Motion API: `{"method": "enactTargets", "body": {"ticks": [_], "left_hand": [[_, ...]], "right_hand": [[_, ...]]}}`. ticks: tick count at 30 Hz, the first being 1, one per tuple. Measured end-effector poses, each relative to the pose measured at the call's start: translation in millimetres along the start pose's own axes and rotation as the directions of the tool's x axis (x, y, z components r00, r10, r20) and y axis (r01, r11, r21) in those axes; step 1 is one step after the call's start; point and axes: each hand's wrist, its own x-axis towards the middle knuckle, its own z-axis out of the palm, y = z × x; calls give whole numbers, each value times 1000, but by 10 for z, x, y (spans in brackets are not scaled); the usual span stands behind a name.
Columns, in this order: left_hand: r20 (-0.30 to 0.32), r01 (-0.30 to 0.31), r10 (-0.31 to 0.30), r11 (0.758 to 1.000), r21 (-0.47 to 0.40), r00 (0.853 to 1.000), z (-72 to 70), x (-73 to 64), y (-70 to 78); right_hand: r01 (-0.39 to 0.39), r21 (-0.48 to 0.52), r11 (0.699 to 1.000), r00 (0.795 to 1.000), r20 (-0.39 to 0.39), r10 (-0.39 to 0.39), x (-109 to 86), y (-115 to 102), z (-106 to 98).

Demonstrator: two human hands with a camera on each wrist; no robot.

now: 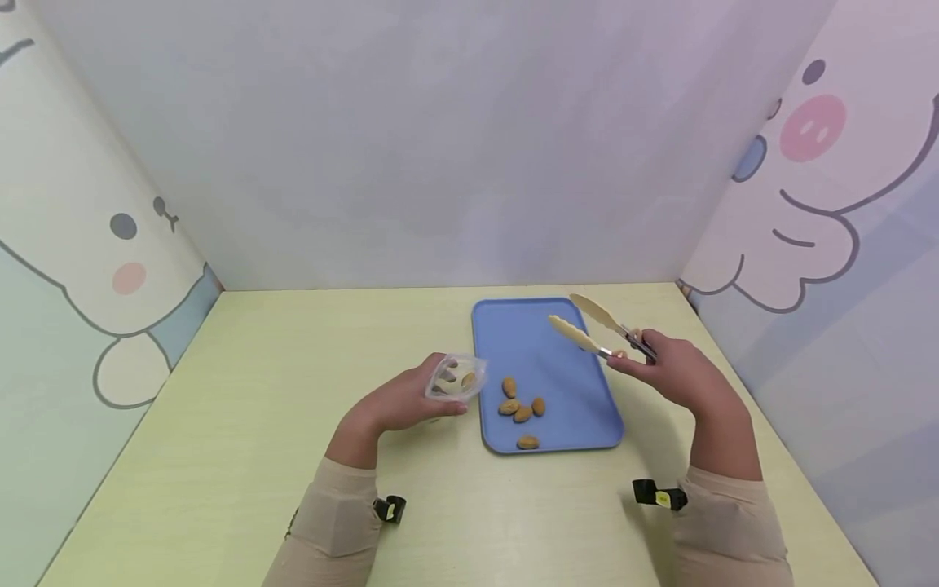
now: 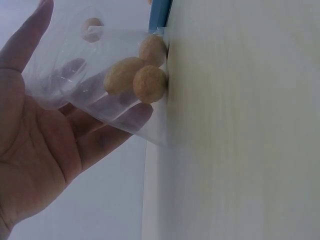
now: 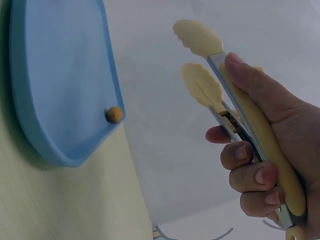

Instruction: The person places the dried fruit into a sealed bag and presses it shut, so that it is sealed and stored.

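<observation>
My left hand [image 1: 403, 399] holds a clear plastic bag [image 1: 480, 375] by its sides, mouth upward, just left of the blue tray [image 1: 528, 342]. Several brown almonds [image 2: 122, 75] show through the plastic in the left wrist view, most of them low in the bag, its bottom close to the table. Fingers of my right hand [image 1: 678, 371] are wrapped around tongs [image 3: 260, 120] with cream scalloped tips. The tongs' tips [image 1: 574, 333] stand apart over the tray's right side, nothing between them. Several more almonds [image 1: 509, 408] lie on the tray's near left part.
The pale yellow table [image 1: 257, 424] extends under everything. A plain wall [image 1: 440, 163] rises behind it. Side walls with cartoon animals [image 1: 829, 179] bound the left and right. In the right wrist view, one almond [image 3: 114, 114] sits near a tray corner.
</observation>
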Motion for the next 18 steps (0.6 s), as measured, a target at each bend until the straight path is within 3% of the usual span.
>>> {"method": "enactTargets", "body": {"ticks": [12,18], "left_hand": [[-1,2,-2,1000,5,1000,-2,-13,15],[0,7,-7,1000,1,1000,-1,-10,21]], "right_hand": [[-95,-49,994,983,153,102,90,177,82],[-122,-76,990,972,191,135,115,223,112]]}}
